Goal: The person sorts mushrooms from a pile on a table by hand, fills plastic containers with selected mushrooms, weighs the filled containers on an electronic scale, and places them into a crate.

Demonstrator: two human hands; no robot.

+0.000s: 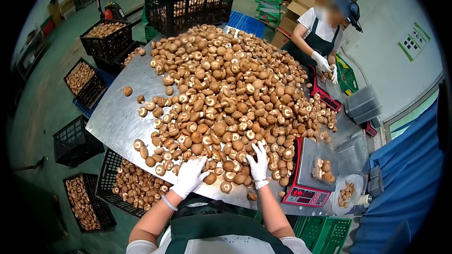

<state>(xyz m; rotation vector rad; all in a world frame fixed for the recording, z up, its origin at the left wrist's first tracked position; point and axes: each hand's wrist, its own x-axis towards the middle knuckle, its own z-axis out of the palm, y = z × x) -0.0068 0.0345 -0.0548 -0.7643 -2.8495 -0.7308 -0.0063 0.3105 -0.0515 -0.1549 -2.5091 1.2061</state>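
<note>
Loose mushrooms are flanked here by left hand and right hand. On both, thumb and fingers are held apart.

A metal table carries a broad heap of mushrooms, a few lying apart on the left; along its right side stand red scales and clear boxes.

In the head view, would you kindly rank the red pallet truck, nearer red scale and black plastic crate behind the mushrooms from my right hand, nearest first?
1. Scale, close, right side
2. Crate, ahead, leftward
3. Truck, far left background
</note>
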